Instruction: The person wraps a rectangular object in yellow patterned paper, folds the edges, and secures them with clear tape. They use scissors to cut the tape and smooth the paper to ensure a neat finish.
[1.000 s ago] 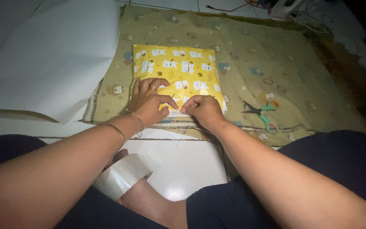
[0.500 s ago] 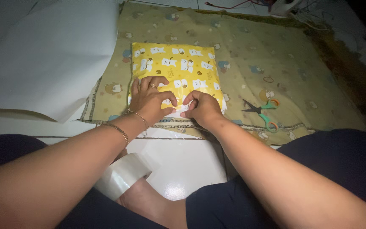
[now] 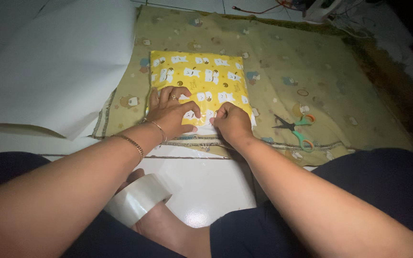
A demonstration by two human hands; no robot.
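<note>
Floor (image 3: 216, 186): white tiles, glossy; carries everything in view.
Cloth mat (image 3: 283, 62): olive-tan, printed with small cartoon animals, stitched hem along its near edge; spread flat on the floor.
Paper sheet (image 3: 58, 62): large, white, with a brown underside showing at its near edge; lies off the mat's left edge and overlaps the mat's far-left corner.
Parcel (image 3: 201, 76): yellow glossy mailer bag, roughly rectangular, slightly puffed, printed with rows of white cartoon figures and small brown dots. Lies flat on the left half of the mat, with its near edge close to the mat's near hem. A pale strip shows along that near edge, between the two hands.
Left hand (image 3: 170, 112): palm down on the parcel's near-left corner, fingers spread flat, thumb reaching toward the right hand. Ring on one finger, two thin bracelets at the wrist. It presses rather than grips.
Right hand (image 3: 233, 122): fingers curled together into a loose fist, resting on the parcel's near edge just beside the left thumb. Whether it pinches the pale strip cannot be told.
Tape roll (image 3: 137, 198): clear, wide; rests against a bare foot at the person's lap, well apart from the parcel.
Scissors (image 3: 295, 126): green and orange handles, dark blades; lie on the mat to the right of the parcel, near the mat's near edge.
</note>
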